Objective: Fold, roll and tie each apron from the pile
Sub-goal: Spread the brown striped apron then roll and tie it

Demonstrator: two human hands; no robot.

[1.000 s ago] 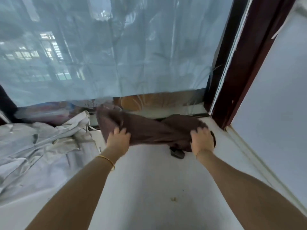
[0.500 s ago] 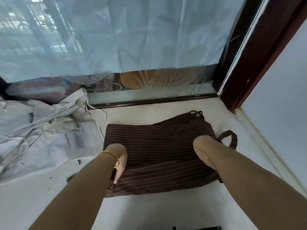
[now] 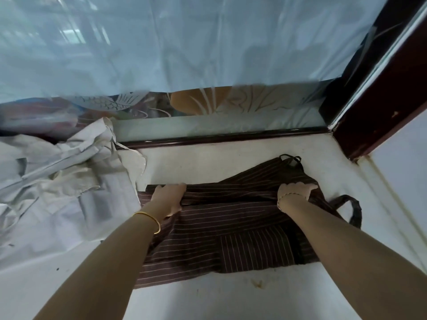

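Brown striped apron: flat on white floor, right of pale apron pile. Far fold pinched at both ends, left hand and right hand curled round cloth, likely for even folding. Remainder spread nearer than both hands; strap loop right of apron.

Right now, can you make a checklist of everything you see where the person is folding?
Surface: white ledge, small stains.
Job's things: brown striped apron spread out, strap loop at right; pale apron pile at left.
Clutter: nothing seen.
Hands: left hand and right hand each have a grip on an apron fold.
Cables: nothing seen.
Surroundings: window with plastic sheet, dark frame.
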